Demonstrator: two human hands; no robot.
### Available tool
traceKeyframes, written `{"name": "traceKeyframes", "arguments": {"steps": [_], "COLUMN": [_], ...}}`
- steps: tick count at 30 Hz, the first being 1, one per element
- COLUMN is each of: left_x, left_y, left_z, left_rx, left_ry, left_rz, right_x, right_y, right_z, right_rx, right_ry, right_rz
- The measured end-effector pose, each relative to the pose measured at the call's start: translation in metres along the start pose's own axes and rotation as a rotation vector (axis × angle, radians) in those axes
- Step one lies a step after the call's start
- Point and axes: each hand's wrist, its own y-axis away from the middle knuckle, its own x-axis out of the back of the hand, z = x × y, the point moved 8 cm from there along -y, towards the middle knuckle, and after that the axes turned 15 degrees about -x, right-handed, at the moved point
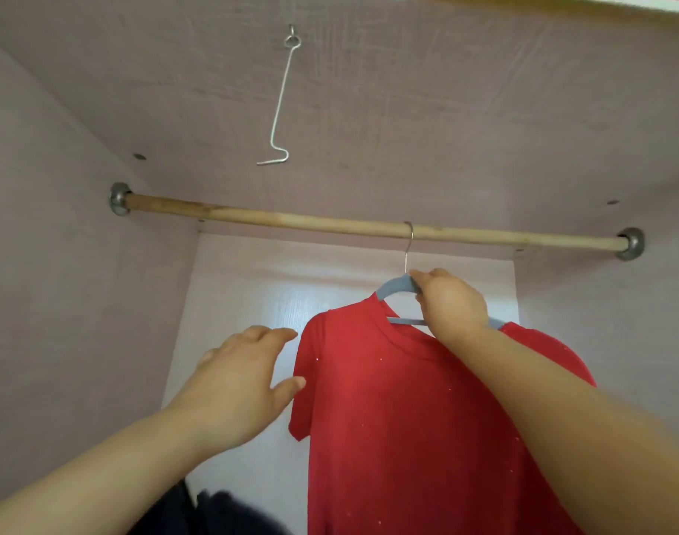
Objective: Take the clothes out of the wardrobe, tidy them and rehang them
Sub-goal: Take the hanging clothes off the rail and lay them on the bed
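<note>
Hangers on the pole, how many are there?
1. The grey hanger hooks over the wooden pole right of its middle, carrying the red shirt, held by the right hand. None hidden.

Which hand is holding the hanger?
The right hand grips the grey hanger; the left hand is open by the red shirt, gripping nothing.

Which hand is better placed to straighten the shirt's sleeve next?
Left. The left hand is open right beside the shirt sleeve, while the right hand has its grip on the hanger, hooked over the rod.
</note>
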Motion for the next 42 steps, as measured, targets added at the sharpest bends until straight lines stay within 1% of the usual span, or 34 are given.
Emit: {"name": "traceKeyframes", "arguments": {"steps": [2,5,8,10,12,14,16,19,24,26,29,35,39,42], "left_x": [0.006,0.018,0.034,0.038,0.032,0.017,-0.006,-0.041,-0.053,-0.049,-0.037,0.019,0.068,0.106], "left_y": [-0.009,-0.023,-0.025,-0.016,0.003,0.034,0.076,0.153,0.277,0.321,0.379,0.472,0.525,0.556], "left_z": [-0.005,-0.006,-0.006,-0.006,-0.006,-0.006,-0.006,-0.005,0.006,0.021,0.047,0.115,0.176,0.229], "left_rx": [0.015,0.02,0.023,0.029,0.04,0.066,0.112,0.247,0.583,0.686,0.814,1.073,1.272,1.393], "left_ry": [-0.024,-0.049,-0.083,-0.102,-0.129,-0.144,-0.129,-0.117,-0.177,-0.221,-0.303,-0.584,-0.727,-0.85], "left_rz": [0.034,0.106,0.248,0.331,0.364,0.35,0.291,0.161,0.079,0.037,-0.035,-0.115,-0.088,-0.071], "right_x": [0.002,0.019,0.027,0.023,0.01,-0.007,-0.025,-0.055,-0.088,-0.089,-0.084,-0.037,0.018,0.073], "right_y": [-0.007,-0.016,-0.004,0.022,0.062,0.111,0.16,0.231,0.345,0.388,0.45,0.556,0.621,0.662], "right_z": [0.001,-0.004,-0.022,-0.037,-0.052,-0.065,-0.076,-0.094,-0.123,-0.133,-0.147,-0.174,-0.187,-0.188], "right_rx": [0.033,0.07,0.145,0.223,0.306,0.367,0.391,0.41,0.461,0.513,0.641,0.879,1.05,1.158], "right_ry": [-0.065,-0.252,-0.464,-0.608,-0.745,-0.895,-1.004,-1.114,-1.281,-1.313,-1.348,-1.482,-1.648,-1.776], "right_rz": [0.06,0.136,0.157,0.137,0.074,0.002,-0.077,-0.221,-0.537,-0.628,-0.719,-0.892,-1.016,-1.051]}}
